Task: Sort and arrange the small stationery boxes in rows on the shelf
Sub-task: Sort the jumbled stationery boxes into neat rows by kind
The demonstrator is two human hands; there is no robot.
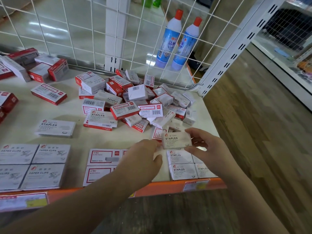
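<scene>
**Sorting staples boxes: one box held over the front row**

Held above the shelf (pixel 70 141), just behind its orange front edge (pixel 160 188), a small white STAPLES box (pixel 177 140) is gripped by the right hand (pixel 207 149): thumb curled onto the near side, fingers hooked over the far right end. The box is kept roughly level, label up.

The left hand (pixel 143 159) is placed just left of the box, fingertips at its left end; whether they actually pinch the box cannot be told, since the contact is blurred.

Directly below the held box, four white staples boxes (pixel 183 163) are laid flat in a tight block against the orange front edge. Left of that block, partly covered by the left hand, red-bordered boxes (pixel 101 156) are set two deep. Further left along the same edge, four PAPER CLIPS boxes (pixel 49 153) are arranged in a square.

Behind the held box, a loose heap of mixed boxes (pixel 135 102) is piled toward the wire grid (pixel 84 39) at the back. One STAPLES box (pixel 55 128) lies alone left of the heap. Two blue bottles (pixel 177 41) are seen beyond the grid.
</scene>
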